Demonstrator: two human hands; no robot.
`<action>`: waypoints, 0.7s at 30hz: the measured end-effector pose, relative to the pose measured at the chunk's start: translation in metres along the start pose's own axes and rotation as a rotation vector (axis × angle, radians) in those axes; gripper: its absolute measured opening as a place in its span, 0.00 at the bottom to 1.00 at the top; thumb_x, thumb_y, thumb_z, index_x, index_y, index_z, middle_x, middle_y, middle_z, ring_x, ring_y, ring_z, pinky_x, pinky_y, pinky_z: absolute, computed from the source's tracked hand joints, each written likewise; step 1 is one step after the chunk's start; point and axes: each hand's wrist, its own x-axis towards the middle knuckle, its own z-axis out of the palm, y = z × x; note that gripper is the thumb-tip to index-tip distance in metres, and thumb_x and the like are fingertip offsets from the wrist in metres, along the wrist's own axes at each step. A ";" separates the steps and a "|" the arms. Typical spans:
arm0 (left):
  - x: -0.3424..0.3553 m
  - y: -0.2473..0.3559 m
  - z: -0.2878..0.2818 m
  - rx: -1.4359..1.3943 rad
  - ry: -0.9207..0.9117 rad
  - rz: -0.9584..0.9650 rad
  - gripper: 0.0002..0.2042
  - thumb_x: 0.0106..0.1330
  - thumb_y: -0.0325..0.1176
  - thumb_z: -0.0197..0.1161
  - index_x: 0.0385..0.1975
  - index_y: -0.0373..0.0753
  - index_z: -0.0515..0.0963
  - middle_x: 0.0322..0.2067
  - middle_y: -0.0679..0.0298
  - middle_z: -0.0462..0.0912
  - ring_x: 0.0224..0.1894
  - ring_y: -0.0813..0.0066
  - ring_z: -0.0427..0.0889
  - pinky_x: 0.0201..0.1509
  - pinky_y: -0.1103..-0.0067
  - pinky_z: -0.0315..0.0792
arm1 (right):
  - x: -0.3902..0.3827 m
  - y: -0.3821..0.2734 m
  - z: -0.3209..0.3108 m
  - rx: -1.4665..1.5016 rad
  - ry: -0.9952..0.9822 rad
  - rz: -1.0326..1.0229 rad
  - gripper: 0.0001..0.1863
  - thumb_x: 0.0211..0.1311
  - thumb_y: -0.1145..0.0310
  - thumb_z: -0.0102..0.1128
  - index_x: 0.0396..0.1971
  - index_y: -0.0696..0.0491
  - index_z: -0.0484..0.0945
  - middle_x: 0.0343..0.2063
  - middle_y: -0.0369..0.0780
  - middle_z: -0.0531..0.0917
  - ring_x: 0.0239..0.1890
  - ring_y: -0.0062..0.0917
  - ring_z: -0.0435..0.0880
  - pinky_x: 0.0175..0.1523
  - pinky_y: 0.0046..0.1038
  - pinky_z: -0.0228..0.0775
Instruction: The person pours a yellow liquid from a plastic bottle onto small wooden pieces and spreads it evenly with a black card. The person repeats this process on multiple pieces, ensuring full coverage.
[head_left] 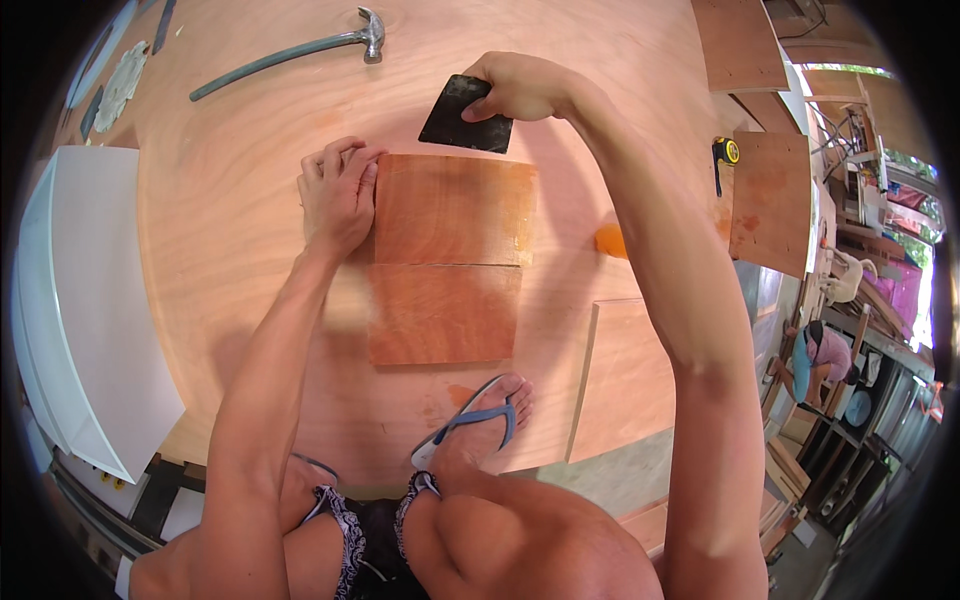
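Two reddish-brown wood panels lie edge to edge on a large plywood sheet (230, 180). The far panel (450, 210) has a glossy, wet-looking right side; the near panel (445, 315) looks more matte. My left hand (340, 195) rests at the far panel's upper left corner, its fingers apart and bent, the thumb along the panel's edge. Just beyond the far edge, my right hand (515, 88) grips a flat black scraper (455, 115), thumb on its face. The scraper appears raised above the surface.
A claw hammer (300, 65) lies far left. An orange object (610, 240) is partly hidden by my right forearm. A tape measure (726, 152) sits at the right beside more boards (770, 200). White panels (100, 290) stand left. My sandalled foot (480, 420) is near the panels; another person (825, 360) crouches far right.
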 end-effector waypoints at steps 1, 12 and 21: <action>-0.001 -0.001 -0.001 0.003 -0.002 -0.005 0.11 0.82 0.37 0.59 0.53 0.54 0.88 0.61 0.73 0.81 0.59 0.59 0.71 0.65 0.63 0.67 | 0.001 -0.002 -0.001 0.047 -0.014 0.007 0.12 0.70 0.65 0.71 0.50 0.52 0.89 0.38 0.38 0.91 0.42 0.29 0.85 0.53 0.37 0.78; -0.002 -0.003 0.001 0.020 0.003 -0.027 0.10 0.81 0.37 0.59 0.53 0.55 0.88 0.60 0.73 0.80 0.59 0.61 0.70 0.65 0.64 0.66 | 0.009 0.041 0.004 0.411 0.062 0.056 0.16 0.68 0.63 0.76 0.51 0.51 0.87 0.39 0.39 0.89 0.44 0.28 0.84 0.54 0.34 0.76; -0.004 -0.002 -0.002 0.031 -0.022 -0.051 0.11 0.82 0.38 0.59 0.53 0.56 0.88 0.60 0.74 0.80 0.60 0.61 0.69 0.66 0.64 0.65 | -0.030 -0.008 -0.010 0.246 0.423 -0.020 0.16 0.67 0.68 0.69 0.53 0.48 0.89 0.37 0.42 0.90 0.40 0.30 0.86 0.47 0.35 0.77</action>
